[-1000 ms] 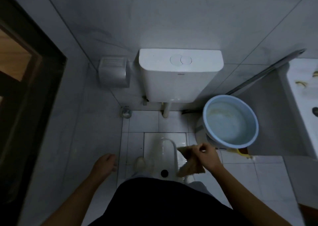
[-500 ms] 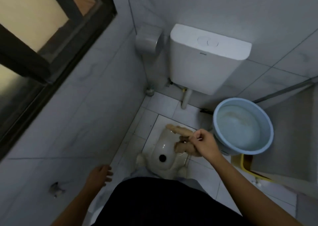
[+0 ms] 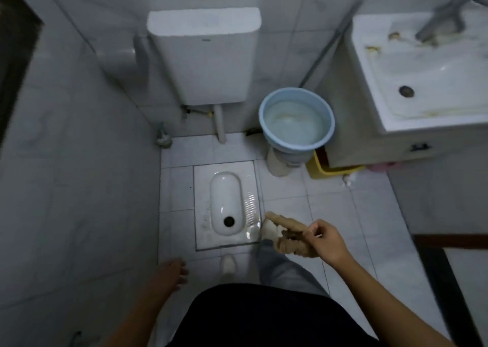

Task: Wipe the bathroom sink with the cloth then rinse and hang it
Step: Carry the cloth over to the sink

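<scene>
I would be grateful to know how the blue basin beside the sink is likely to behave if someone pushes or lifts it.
The blue basin probably tips easily, since it is perched on a narrower white container. It seems to hold water, so it is likely heavy and would slosh. Its thin, plastic-looking rim may flex when lifted.

Plain black top (image 3: 264, 317) over the torso, forearms (image 3: 383, 301) bare to the wrists, bare left hand (image 3: 171, 272) and right hand (image 3: 330, 243), grey-blue trouser leg (image 3: 278, 267), pale shoe (image 3: 229, 263).
</scene>
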A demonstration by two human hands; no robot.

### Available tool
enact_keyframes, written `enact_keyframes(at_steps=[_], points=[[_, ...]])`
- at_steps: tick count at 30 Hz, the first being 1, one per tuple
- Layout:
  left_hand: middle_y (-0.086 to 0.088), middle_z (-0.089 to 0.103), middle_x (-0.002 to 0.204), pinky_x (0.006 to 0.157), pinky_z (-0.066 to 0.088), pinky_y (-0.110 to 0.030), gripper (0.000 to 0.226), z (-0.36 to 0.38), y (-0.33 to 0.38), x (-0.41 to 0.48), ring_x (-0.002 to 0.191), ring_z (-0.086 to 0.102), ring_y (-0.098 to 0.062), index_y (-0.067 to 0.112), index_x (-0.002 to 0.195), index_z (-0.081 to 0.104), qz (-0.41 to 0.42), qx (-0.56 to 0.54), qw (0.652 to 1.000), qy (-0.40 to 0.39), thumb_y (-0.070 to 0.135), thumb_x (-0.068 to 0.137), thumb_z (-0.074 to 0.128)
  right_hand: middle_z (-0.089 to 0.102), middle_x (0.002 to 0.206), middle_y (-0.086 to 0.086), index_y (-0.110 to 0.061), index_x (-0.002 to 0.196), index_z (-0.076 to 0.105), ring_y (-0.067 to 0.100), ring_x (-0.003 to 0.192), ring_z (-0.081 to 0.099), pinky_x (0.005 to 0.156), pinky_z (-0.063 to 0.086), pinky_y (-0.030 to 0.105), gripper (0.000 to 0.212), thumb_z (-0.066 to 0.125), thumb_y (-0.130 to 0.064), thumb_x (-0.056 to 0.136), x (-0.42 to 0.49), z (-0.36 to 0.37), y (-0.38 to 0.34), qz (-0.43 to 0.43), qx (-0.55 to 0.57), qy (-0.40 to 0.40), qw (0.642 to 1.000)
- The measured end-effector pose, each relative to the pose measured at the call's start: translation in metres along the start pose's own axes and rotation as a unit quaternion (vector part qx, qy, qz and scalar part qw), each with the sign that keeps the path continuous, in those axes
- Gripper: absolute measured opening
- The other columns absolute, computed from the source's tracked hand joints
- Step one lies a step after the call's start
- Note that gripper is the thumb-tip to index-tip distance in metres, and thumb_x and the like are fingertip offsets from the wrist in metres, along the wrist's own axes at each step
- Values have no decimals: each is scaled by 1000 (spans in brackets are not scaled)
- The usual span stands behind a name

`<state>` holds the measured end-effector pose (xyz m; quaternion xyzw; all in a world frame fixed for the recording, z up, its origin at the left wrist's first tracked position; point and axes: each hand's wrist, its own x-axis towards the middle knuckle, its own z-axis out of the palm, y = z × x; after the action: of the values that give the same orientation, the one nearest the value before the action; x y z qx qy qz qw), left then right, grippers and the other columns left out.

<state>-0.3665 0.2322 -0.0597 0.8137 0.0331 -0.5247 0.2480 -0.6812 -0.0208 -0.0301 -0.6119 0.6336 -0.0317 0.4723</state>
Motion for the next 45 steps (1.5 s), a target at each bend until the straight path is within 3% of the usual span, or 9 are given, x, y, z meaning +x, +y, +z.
enact_keyframes(at_steps=[3, 9, 12, 15, 22, 30, 35, 42, 45], points=[[-15, 69, 86, 60, 43, -28, 25, 41, 38, -15, 64, 61, -25, 5, 93, 64, 67, 79, 994, -41, 18, 104, 45, 64, 69, 3, -1, 76, 60, 20, 68, 61, 63, 48, 31, 17, 72, -11, 83, -54, -23, 73, 79, 31, 63, 994], [-16, 66, 83, 49, 46, -22, 24, 140, 96, -67, 65, 58, -24, 1, 94, 63, 158, 167, 966, -115, 16, 103, 48, 66, 70, 13, 10, 76, 56, 28, 73, 64, 66, 46, 33, 25, 72, -8, 83, -146, -49, 201, 215, 133, 140, 957], [-15, 69, 90, 61, 46, -27, 28, 182, 99, -84, 71, 61, -24, 2, 99, 66, 179, 241, 944, -138, 23, 103, 48, 66, 72, 15, 10, 80, 61, 26, 72, 62, 60, 43, 29, 23, 70, -10, 85, -173, -63, 244, 253, 168, 168, 938], [-16, 71, 95, 63, 47, -28, 31, 216, 91, -91, 73, 63, -25, 3, 101, 66, 174, 285, 933, -134, 28, 104, 48, 67, 76, 15, 6, 80, 64, 24, 71, 60, 63, 45, 31, 18, 70, -9, 86, -180, -81, 278, 274, 196, 179, 924], [-23, 70, 94, 59, 45, -29, 34, 266, 81, -101, 70, 63, -30, -3, 104, 65, 137, 305, 938, -89, 26, 104, 48, 68, 85, 13, 2, 87, 66, 19, 74, 60, 62, 47, 27, 21, 68, -19, 90, -151, -160, 286, 223, 254, 189, 922], [-21, 71, 90, 62, 42, -30, 33, 333, 137, -101, 70, 62, -30, -2, 99, 66, 117, 349, 926, -83, 26, 103, 49, 67, 87, 11, -3, 88, 66, 24, 80, 63, 69, 53, 36, 16, 68, -19, 90, -88, -257, 276, 163, 267, 240, 919], [-21, 63, 81, 49, 41, -25, 31, 417, 199, -95, 61, 55, -27, -7, 101, 63, 138, 365, 913, -122, 20, 104, 49, 67, 87, 13, -2, 88, 66, 25, 78, 63, 65, 50, 31, 17, 68, -20, 90, -69, -298, 296, 215, 273, 255, 902], [-23, 70, 95, 65, 44, -31, 32, 562, 293, -121, 72, 63, -31, -1, 102, 65, 215, 428, 852, -211, 24, 105, 45, 64, 76, 5, -1, 90, 63, 16, 65, 61, 49, 42, 17, 18, 65, -19, 92, -70, -353, 329, 314, 290, 298, 853], [-22, 70, 96, 70, 45, -34, 29, 611, 328, -138, 76, 64, -31, 3, 98, 65, 243, 429, 836, -240, 24, 104, 46, 65, 76, 5, 2, 91, 63, 15, 65, 62, 51, 43, 19, 20, 65, -18, 92, -64, -377, 346, 338, 296, 301, 841]])
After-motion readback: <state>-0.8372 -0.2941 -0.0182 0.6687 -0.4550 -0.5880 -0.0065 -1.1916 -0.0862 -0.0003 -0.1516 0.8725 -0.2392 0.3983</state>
